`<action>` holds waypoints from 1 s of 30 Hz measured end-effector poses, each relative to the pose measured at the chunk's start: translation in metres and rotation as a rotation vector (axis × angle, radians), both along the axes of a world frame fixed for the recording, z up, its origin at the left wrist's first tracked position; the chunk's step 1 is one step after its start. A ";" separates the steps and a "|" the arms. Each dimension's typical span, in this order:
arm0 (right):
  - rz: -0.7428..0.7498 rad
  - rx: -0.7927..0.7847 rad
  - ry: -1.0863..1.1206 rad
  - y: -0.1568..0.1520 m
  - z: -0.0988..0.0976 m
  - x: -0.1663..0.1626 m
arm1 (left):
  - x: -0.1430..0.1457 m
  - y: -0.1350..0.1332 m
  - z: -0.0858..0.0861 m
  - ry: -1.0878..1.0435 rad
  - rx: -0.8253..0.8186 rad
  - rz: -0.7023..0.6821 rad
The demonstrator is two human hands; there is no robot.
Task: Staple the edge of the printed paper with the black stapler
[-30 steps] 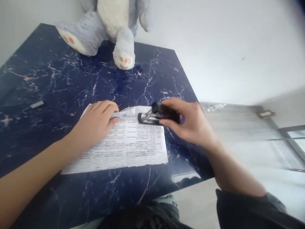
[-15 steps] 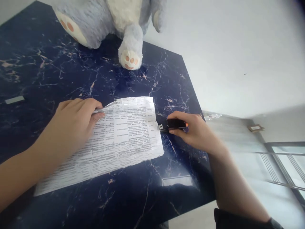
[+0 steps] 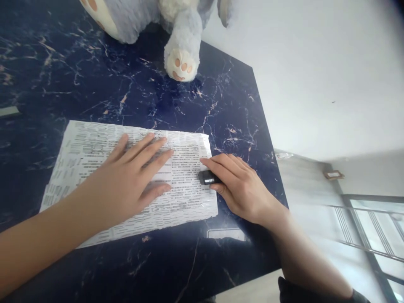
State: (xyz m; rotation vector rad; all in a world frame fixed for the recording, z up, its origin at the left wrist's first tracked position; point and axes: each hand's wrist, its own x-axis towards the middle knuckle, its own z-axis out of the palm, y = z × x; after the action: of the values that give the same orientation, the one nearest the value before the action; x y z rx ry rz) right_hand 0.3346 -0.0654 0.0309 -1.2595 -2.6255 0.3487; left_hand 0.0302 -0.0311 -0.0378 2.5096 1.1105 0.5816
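Note:
Printed paper sheets (image 3: 186, 198) covered with dense rows of text lie flat on the dark blue marbled table (image 3: 151, 269). My left hand (image 3: 135, 172) rests on them, palm down with its fingers spread. At the right edge of the paper, my right hand (image 3: 243, 181) is wrapped over a small black stapler (image 3: 206, 177). The stapler's front end sticks out past the fingers and lies over the sheets. Most of its body is hidden under my palm.
A grey and cream plush toy (image 3: 183, 46) sits at the back of the table. A pale strip (image 3: 9, 111) lies at the far left. A flat rectangular outline (image 3: 226, 234) shows near the front edge. A white wall (image 3: 315, 75) stands behind the table's right edge.
My left hand has let go of the lifted paper edge and now lies spread on the sheets. My right hand has moved left, bringing the stapler over the paper's edge.

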 end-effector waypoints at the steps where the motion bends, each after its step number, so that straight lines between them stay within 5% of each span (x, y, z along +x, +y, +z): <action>1: -0.003 0.048 -0.075 0.000 -0.001 -0.002 | 0.000 0.001 0.000 -0.007 -0.007 0.001; 10: -0.060 0.205 -0.474 -0.010 -0.005 -0.033 | 0.001 -0.001 0.002 0.088 0.055 -0.014; 15: -0.022 0.006 -0.226 -0.001 0.009 -0.001 | 0.001 0.000 0.011 0.183 0.047 -0.020; 21: -0.250 -0.057 -0.292 0.016 0.019 0.048 | 0.001 -0.001 0.015 0.191 0.010 -0.024; 26: -0.577 0.175 0.012 0.016 0.016 0.032 | 0.006 -0.003 0.017 -0.028 -0.082 -0.006; 30: -0.415 0.083 0.320 0.001 0.004 -0.023 | 0.009 0.001 0.020 -0.530 -0.273 0.119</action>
State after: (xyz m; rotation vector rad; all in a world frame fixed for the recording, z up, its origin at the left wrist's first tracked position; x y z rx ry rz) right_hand 0.3118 -0.0643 0.0350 -1.5309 -2.0343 0.3310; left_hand 0.0397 -0.0301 -0.0174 1.9073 1.0470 0.9823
